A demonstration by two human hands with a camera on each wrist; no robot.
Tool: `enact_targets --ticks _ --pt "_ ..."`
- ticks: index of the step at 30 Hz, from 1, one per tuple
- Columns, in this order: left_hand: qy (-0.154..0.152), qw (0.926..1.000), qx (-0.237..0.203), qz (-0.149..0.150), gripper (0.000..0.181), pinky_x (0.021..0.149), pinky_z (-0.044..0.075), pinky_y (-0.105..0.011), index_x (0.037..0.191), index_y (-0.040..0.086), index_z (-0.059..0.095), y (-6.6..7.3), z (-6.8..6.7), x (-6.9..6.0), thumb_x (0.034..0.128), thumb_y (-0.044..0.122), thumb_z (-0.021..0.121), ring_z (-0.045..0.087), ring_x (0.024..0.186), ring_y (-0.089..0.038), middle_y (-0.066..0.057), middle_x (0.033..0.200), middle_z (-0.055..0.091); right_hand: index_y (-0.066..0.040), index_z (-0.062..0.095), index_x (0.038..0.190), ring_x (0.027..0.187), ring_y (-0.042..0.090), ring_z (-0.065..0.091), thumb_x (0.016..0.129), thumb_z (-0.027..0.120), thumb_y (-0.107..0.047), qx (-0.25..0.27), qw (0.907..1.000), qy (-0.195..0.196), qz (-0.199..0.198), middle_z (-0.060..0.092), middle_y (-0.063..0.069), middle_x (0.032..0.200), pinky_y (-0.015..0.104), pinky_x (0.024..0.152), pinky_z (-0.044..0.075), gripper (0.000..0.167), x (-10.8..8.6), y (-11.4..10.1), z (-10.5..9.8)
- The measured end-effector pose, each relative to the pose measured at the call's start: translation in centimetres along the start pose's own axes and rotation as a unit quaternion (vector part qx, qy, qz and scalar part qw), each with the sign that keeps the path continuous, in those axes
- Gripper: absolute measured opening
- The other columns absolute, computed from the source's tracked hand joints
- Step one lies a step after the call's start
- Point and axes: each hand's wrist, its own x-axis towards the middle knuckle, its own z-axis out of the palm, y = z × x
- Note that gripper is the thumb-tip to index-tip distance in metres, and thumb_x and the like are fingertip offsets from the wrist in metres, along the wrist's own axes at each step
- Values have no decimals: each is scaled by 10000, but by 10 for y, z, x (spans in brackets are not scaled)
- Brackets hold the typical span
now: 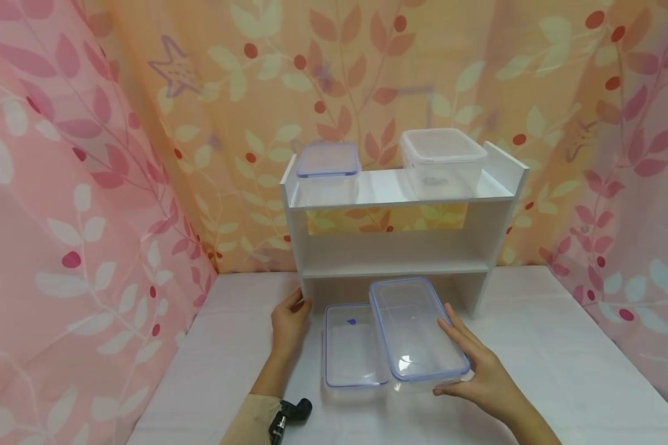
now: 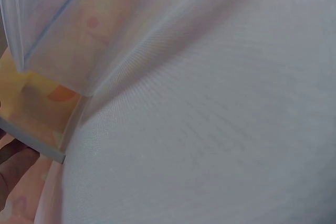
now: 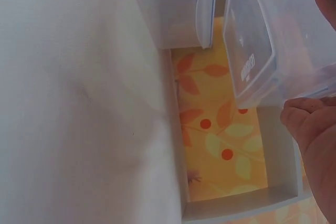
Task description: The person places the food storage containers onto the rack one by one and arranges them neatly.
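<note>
My right hand (image 1: 484,377) grips a clear plastic food container (image 1: 417,330) with a blue-rimmed lid by its right side, thumb below and fingers along the edge. The container is tilted and raised off the table, as the right wrist view shows too. A second lidded container (image 1: 353,349) stands on the table to its left, partly overlapped by it. At the lower left of the white shelf (image 1: 395,269), my left hand (image 1: 289,321) holds the side panel's edge. In the left wrist view, fingers (image 2: 18,166) bend against that panel (image 2: 37,145).
On the shelf's top stand a blue-lidded container (image 1: 328,176) at left and a larger white-lidded one (image 1: 445,164) at right. A black device (image 1: 289,417) is strapped to the left wrist. Patterned curtains (image 1: 89,216) enclose the white table (image 1: 562,358) behind and at both sides.
</note>
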Motion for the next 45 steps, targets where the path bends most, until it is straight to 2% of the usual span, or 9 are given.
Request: enact_targets --ticks 4,10,18,27,35,45 --pt "-18 10000 31 33 412 878 592 -312 1328 51 676 1 1 0 932 130 756 709 1120 -298 -111 1336 677 -37 377 1574 1559 30 146 595 991 -136 18 10000 -21 36 125 156 1716 111 1065 371 1160 1 -4 0" --pt "6 10000 65 38 413 901 591 -363 1326 46 676 1 0 0 932 139 756 712 1118 -300 -116 1335 677 -51 381 1576 1555 36 171 615 985 -204 64 9999 -59 85 134 148 1716 122 1061 389 1145 7 -12 1" --pt "41 9999 103 -43 406 893 592 -344 1317 35 679 1 0 -1 932 138 756 713 1118 -293 -120 1326 682 -70 394 1574 1551 36 192 618 985 -214 234 9996 -86 130 149 94 1722 145 1043 433 1133 17 -23 4" --pt "74 9999 150 -16 400 896 592 -343 1308 47 691 1 1 0 926 148 757 718 1110 -288 -116 1321 686 -60 384 1577 1552 57 204 625 980 -167 222 9997 -49 -133 156 140 1713 144 1037 436 1128 30 -32 8" --pt "72 9999 134 -27 391 889 593 -333 1305 57 697 1 1 -1 929 145 757 719 1108 -282 -98 1315 692 -99 417 1569 1531 40 260 602 993 -190 300 9995 98 9 186 100 1714 152 1015 465 1129 44 -44 10" --pt "-11 9998 183 12 390 937 578 -424 1318 84 698 3 -1 -1 936 144 751 719 1108 -260 -69 1318 696 -121 417 1573 1524 35 275 614 992 -163 432 9990 71 95 193 51 1717 165 1002 485 1119 57 -58 11"
